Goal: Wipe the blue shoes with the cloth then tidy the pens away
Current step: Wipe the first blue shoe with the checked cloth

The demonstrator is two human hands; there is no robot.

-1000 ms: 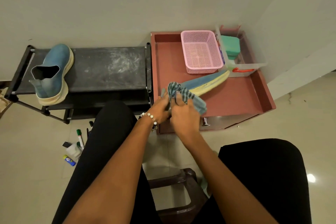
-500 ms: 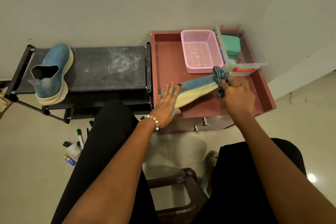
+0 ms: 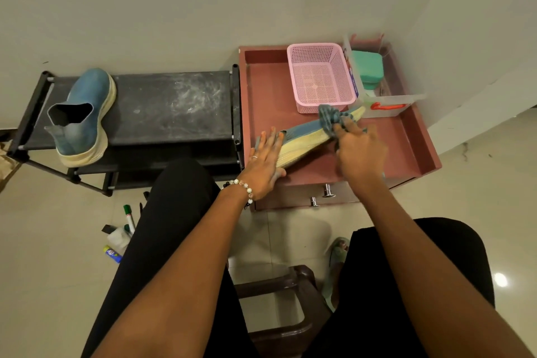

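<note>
Head view. On the reddish-brown top of the low drawer cabinet [image 3: 377, 151], which serves here as the table, lies one blue fabric shoe with a thick cream sole [image 3: 302, 138]. It is turned on its side, with the sole facing the person. Its long axis runs diagonally: the heel end is near the front left corner of the table, and the toe points toward the far right, ending just beside the pink plastic mesh basket [image 3: 321, 77] and the clear plastic box with a red handle [image 3: 389, 103].

The left hand [image 3: 266, 164] lies flat on the heel end with straight fingers and presses the shoe down; its grip is wide and holds nothing. The right hand [image 3: 359, 154] holds the crumpled blue-grey striped cloth [image 3: 331, 119] in curled fingers, and the cloth touches the shoe close to the toe. So the right hand is the nearer one to the toe end and the left hand to the heel end. I judge that the next wiping stroke must follow this diagonal axis, from the toe back toward the heel, while the left hand keeps the shoe from sliding.

The second blue shoe with cream sole [image 3: 82, 116] stands upright at the left end of the black metal shoe rack [image 3: 174, 107], well apart from both hands. Green-capped marker pens [image 3: 128, 216] lie on the floor below the rack, not yet tidied.
</note>
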